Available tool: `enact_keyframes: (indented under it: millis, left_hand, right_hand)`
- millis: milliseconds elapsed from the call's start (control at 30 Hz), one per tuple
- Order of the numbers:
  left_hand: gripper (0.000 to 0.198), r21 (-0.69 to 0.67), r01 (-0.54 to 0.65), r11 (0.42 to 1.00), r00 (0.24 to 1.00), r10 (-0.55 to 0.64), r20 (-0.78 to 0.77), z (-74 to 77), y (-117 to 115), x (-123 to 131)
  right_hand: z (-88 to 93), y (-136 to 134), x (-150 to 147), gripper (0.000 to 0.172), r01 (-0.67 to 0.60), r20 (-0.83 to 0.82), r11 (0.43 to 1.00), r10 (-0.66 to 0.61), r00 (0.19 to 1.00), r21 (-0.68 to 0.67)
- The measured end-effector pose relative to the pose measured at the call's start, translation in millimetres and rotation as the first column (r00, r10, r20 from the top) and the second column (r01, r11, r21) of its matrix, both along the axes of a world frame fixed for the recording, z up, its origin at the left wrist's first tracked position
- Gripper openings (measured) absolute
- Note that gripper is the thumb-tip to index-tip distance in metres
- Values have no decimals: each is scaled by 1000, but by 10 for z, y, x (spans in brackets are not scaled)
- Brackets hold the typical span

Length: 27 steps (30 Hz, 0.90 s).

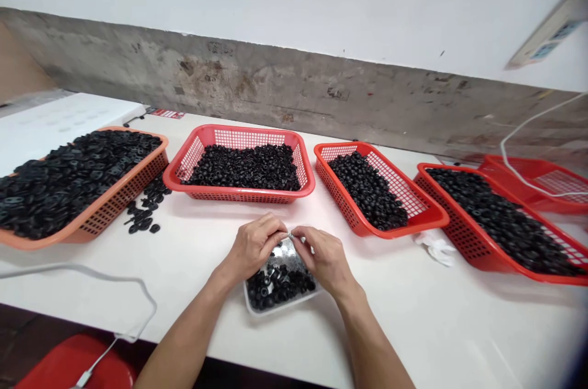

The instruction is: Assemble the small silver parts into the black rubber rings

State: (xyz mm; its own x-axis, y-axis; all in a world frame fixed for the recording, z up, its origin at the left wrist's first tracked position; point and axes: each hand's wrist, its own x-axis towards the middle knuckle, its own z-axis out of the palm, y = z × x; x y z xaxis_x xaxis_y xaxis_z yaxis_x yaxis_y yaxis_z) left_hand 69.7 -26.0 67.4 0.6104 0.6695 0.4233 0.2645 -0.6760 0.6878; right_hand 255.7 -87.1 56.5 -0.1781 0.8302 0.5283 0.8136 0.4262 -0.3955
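Observation:
My left hand (255, 246) and my right hand (324, 256) meet above a clear plastic bag (280, 300) of small black rubber rings that lies near the table's front edge. Both hands pinch the bag's top edge (291, 234) between thumb and fingers. The fingers of each hand are curled closed. The bag is partly hidden under my hands.
Several red and orange baskets of black rubber parts line the white table: an orange one (114, 199) at left, red ones (239, 193), (358, 217), (478, 248) toward the right. Loose black parts (144, 211) lie beside the orange basket. White cables (138, 291), (519, 174) cross the table. A red stool (68, 364) stands below.

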Motion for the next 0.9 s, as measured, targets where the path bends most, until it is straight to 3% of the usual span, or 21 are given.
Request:
enact_keyframes:
  millis: [333,433,567,700,900]
  left_hand:
    - [11,0,0,1000,1000,0,-7,-2,-6,12]
    - [9,15,-13,1000,1000,13,13,-5,-6,12]
    - [10,56,-33,998,999,31,39,-11,-1,12]
    - [10,108,-34,994,998,29,51,-32,6,17]
    - [9,105,-39,994,998,34,50,-52,-2,17]
  right_hand:
    - [-14,-2,3,13,41,35,974,-50,998,222]
    - [-22,10,7,16,52,-16,990,-50,999,130]
    - [3,13,10,24,37,-243,996,-55,968,-75]
    - [96,-9,-11,25,-73,-322,946,-35,946,-315]
    - [114,-11,-26,26,-142,-327,928,23,945,-344]
